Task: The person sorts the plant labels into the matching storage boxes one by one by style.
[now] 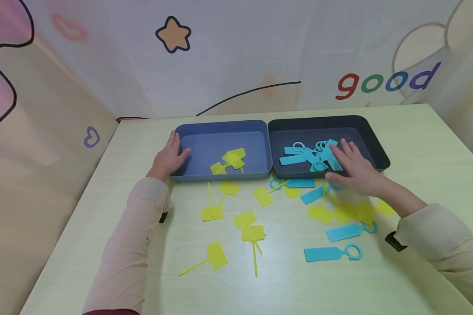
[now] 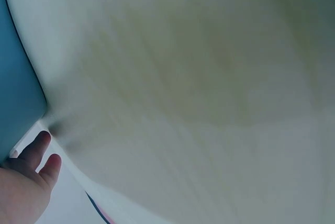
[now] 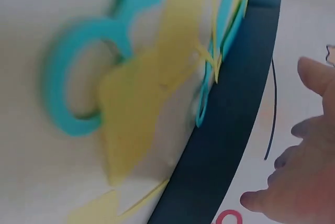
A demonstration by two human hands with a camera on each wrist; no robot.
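My left hand (image 1: 167, 157) rests at the left side of the blue-grey tray (image 1: 191, 127), its thumb reaching over the rim and its fingers lying along the outside. In the left wrist view, fingertips (image 2: 43, 139) show beside the tray's corner (image 2: 21, 93). Over the right front part of the black tray (image 1: 372, 142), my right hand (image 1: 356, 170) is spread with nothing in it. Blue ring-ended tags (image 1: 293, 159) are heaped in the black tray near those fingers. Several yellow tags (image 1: 233, 158) with thin stems lie in the blue-grey tray.
In front of the trays, yellow tags (image 1: 217, 255) and blue tags (image 1: 324, 253) are scattered over the pale table (image 1: 173, 299). Some overlap along the black tray's front wall. A printed curtain (image 1: 236, 57) hangs behind the table's back edge.
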